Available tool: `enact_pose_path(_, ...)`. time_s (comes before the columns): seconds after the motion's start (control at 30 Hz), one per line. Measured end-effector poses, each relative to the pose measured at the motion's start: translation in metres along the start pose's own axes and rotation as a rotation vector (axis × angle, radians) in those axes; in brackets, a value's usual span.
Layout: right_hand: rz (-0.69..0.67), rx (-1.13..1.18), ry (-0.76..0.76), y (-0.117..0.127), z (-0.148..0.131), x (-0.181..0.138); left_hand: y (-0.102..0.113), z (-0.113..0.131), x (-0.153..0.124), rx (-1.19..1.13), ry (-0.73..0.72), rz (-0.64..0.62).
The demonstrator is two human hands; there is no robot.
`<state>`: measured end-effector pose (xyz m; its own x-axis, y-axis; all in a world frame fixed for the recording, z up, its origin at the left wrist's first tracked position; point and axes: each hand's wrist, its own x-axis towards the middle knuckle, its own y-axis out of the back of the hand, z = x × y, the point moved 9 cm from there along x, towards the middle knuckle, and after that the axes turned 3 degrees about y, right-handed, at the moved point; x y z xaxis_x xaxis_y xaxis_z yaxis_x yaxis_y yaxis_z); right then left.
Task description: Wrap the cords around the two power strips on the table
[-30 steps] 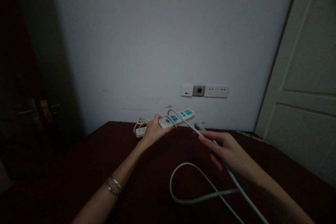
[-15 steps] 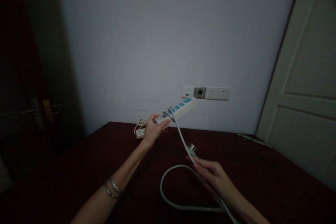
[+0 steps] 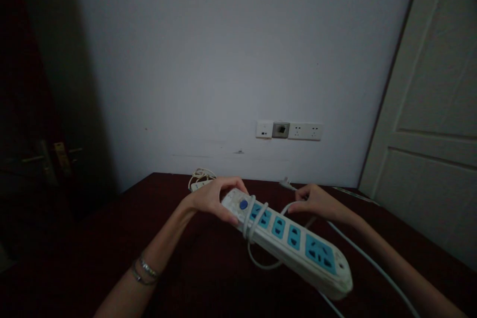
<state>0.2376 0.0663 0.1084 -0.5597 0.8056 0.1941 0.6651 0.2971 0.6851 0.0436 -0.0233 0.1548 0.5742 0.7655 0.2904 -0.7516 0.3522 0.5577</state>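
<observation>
Since half a second ago, the long white plastic power strip with blue sockets (image 3: pixel 286 238) has swung round: its free end, which pointed up toward the wall, now points toward the camera and lower right, above the dark red tabletop (image 3: pixel 93 253). The right hand (image 3: pixel 316 201) has risen from the low cord loop to a spot behind the strip.

The left hand (image 3: pixel 210 198) grasps the strip's switch end, fingers curled over its top edge beside the round blue button (image 3: pixel 243 204), holding it clear of the table. The grey-white round power cord (image 3: pixel 255 218) wraps twice around the strip just past the button, then hangs in a loop beneath it. The right hand is closed on the cord, pinching it where it comes off the wraps; the rest of the cord trails away to the lower right.

Behind the left hand, a smaller cream power strip with a coiled cord (image 3: pixel 199 181) lies at the table's far edge. A row of white wall sockets (image 3: pixel 288 130) sits on the pale wall, a white panelled door (image 3: pixel 436 124) stands to the right, and two thin metal bracelets (image 3: pixel 143 272) circle the left wrist.
</observation>
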Motion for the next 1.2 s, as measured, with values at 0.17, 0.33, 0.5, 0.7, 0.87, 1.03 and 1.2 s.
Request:
enact_pose_path(0.17, 0.058, -0.342, 0.036, 0.023, -0.032, 0.011, -0.010, -0.004, 0.002, 0.228, 0.031, -0.113)
enact_pose_path(0.33, 0.196, -0.651, 0.132, 0.019, -0.078, 0.007, -0.016, -0.008, 0.006, 0.509, 0.086, -0.051)
enact_pose_path(0.5, 0.174, -0.469, 0.113, 0.004, -0.090, -0.007, 0.008, -0.013, 0.006, 0.601, 0.141, 0.185)
enact_pose_path(0.7, 0.069, 0.019, 0.067, -0.029, -0.087, -0.021, 0.046, -0.016, -0.001, 0.684, 0.209, 0.658)
enact_pose_path(0.87, 0.153, 0.167, 0.112, -0.052, -0.084, -0.027, 0.064, -0.026, -0.014, 0.431, 0.157, 0.989)
enact_pose_path(1.03, 0.169, 0.168, 0.111, -0.056, -0.062, -0.028, 0.073, -0.035, -0.017, 0.028, 0.057, 1.035)
enact_pose_path(1.2, 0.022, 0.173, 0.130, -0.062, -0.049, -0.025, 0.060, -0.041, -0.010, -0.378, 0.025, 0.941)
